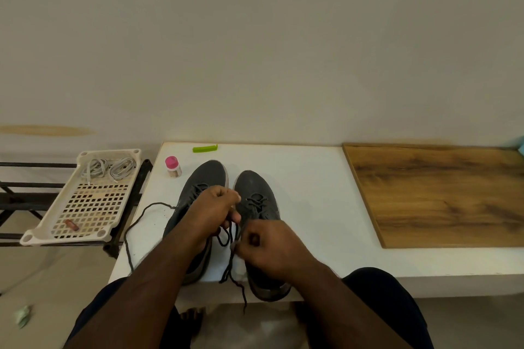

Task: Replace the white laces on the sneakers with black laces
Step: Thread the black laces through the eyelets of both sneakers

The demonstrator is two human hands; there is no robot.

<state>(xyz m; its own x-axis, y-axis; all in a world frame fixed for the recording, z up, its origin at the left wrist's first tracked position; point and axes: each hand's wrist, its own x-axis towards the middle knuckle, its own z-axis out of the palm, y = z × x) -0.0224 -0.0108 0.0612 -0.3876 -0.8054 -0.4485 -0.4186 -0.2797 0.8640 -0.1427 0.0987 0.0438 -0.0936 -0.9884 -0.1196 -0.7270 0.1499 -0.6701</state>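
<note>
Sneakers [226, 207]: grey pair, side by side, lower centre of frame, on white table [306, 178].
Black laces [231, 238]: threaded through both, loose ends trailing left and over front edge.
Left hand [215, 207]: curled, pinching lace.
Right hand [269, 246]: curled, pinching lace.
White laces [109, 168]: coiled in tray [42, 232], middle left.

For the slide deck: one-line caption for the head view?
Both hands, left hand and right hand, pinch a black lace between two grey sneakers on a white table.
</note>
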